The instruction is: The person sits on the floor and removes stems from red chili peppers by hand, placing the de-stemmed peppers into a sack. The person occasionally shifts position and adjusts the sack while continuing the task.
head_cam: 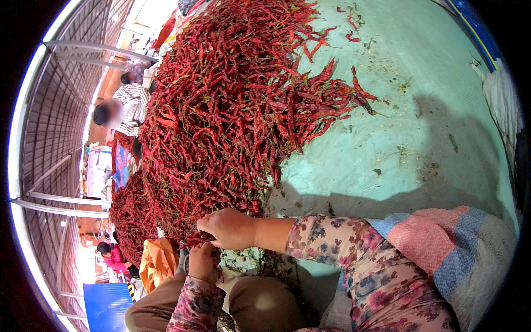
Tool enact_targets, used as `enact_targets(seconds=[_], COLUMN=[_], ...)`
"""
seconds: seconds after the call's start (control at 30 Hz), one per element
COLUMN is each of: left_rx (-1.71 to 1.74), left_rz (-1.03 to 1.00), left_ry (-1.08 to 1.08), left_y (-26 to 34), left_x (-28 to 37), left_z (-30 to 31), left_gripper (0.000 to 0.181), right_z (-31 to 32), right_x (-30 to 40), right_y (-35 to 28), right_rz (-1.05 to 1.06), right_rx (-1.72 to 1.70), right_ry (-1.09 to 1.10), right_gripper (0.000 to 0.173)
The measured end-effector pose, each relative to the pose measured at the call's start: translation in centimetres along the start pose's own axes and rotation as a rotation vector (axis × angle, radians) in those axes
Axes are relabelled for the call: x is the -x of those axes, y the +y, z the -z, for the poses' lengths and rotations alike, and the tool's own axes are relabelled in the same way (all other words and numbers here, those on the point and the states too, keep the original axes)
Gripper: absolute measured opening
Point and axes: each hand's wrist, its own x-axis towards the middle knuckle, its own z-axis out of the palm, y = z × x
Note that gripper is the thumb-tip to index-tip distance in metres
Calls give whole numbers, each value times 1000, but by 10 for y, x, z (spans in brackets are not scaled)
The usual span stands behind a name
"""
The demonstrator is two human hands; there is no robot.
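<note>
My right hand (232,229) reaches in from the right with its thumb and fingers around a few dried red chili peppers (196,240). Just below it, touching or nearly so, my left hand (203,262) has its fingertips closed at the same peppers. More red shows under the left palm, partly hidden by the hand. Both hands are over the near edge of a large heap of dried red chili peppers (224,124), many with stems on. Floral sleeves cover both my forearms.
Loose chilies and stem bits lie on a pale green sheet (373,157) to the right. A striped woven sack (435,249) is beside my right arm. An orange cloth or bag (157,261) lies left of my knees. Other people, one in a striped top (132,103), sit beyond the heap.
</note>
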Motion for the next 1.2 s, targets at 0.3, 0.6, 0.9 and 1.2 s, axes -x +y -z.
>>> enact_targets(seconds=[0.3,0.6,0.9,1.2], left_rx=[239,-653,-1029,196], left_rz=[-93,-177,-328,234], left_ry=[327,83,45,-117], left_y=[-51,-98,-109,-56], left_x=[-16,-67,-77,-21], left_z=[35,20,16,18], left_gripper=[11,14,23,7], right_z=[11,43,42,39], right_x=[-34,-20,-22,-5], right_y=[-40,-1,9,32], right_rz=[104,-255,-223,-396], right_rx=[-393,-414,-531,-315], right_ry=[181,198,239,-26], right_gripper=[24,32,31,35])
